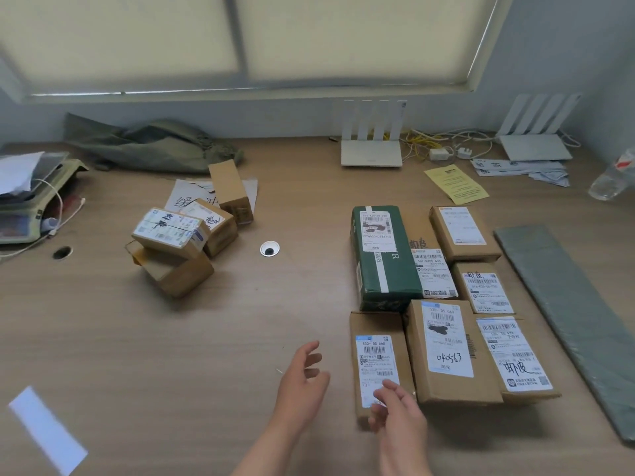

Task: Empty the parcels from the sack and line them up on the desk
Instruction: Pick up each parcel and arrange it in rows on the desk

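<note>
empty, both of them, fingers loosely spread. far left lies the slack green sack (147,146); nearer you, the unsorted pile (171,249) of brown labelled cartons, tumbled at mixed angles. it sits far-left of your left hand (302,383), the closer one. your right hand (398,413) hovers over the near-left parcel (376,355) of the lined-up block, contact unclear.

**Other items in view, back and sides**

White router (371,153), antennas upright, at the back wall; second router (534,146) in the right corner. Yellow cables (416,139) and white plug adapter (438,154) between them. Yellow printed sheet (457,184) in front. Clear plastic bottle (610,182) at the right edge. Weighing scale (32,209) at left, loose papers (17,173) on top. Closed blind (343,36) above.
</note>
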Demonstrator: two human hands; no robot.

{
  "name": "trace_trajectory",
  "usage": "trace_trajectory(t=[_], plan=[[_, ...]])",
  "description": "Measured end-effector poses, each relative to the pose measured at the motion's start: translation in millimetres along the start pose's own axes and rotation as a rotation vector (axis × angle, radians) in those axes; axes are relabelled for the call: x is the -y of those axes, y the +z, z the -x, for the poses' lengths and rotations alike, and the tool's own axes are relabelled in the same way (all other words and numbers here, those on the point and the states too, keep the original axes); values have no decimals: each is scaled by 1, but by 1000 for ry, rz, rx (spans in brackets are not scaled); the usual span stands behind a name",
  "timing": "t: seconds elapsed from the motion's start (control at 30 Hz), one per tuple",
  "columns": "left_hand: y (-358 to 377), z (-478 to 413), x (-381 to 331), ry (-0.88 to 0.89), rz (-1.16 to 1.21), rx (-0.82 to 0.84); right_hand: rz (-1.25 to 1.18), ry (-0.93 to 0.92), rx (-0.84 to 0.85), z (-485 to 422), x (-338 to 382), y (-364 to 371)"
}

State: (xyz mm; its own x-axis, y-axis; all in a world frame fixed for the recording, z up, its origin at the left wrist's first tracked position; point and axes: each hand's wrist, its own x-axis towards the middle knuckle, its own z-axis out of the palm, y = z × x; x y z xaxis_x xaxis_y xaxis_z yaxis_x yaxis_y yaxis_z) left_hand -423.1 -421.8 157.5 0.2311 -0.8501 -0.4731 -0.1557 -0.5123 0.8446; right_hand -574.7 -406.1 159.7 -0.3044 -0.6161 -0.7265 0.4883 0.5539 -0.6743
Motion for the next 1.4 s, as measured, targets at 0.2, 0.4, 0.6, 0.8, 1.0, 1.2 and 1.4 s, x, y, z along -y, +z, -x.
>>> trace_trajectory(t=[0.2,0.4,0.6,0.8,1.0,1.2,1.4], plan=[[-71,-10,-7,77,124,-78,-34,-33,163,30,-3,62],[-174,-30,1,102,174,-87,-42,-58,241,67,-37,155],[-288,-53,-1,141,181,-101,-41,-110,278,107,-73,249],[-353,-69,-6,150,199,-122,42,-149,313,129,-84,305],[-374,-98,-28,150,215,-130,99,-171,324,117,-67,345],[-395,-146,-54,160,187,-190,200,-193,308,89,-52,388],[-405,-193,-74,146,117,-159,339,-216,293,66,-48,424]])
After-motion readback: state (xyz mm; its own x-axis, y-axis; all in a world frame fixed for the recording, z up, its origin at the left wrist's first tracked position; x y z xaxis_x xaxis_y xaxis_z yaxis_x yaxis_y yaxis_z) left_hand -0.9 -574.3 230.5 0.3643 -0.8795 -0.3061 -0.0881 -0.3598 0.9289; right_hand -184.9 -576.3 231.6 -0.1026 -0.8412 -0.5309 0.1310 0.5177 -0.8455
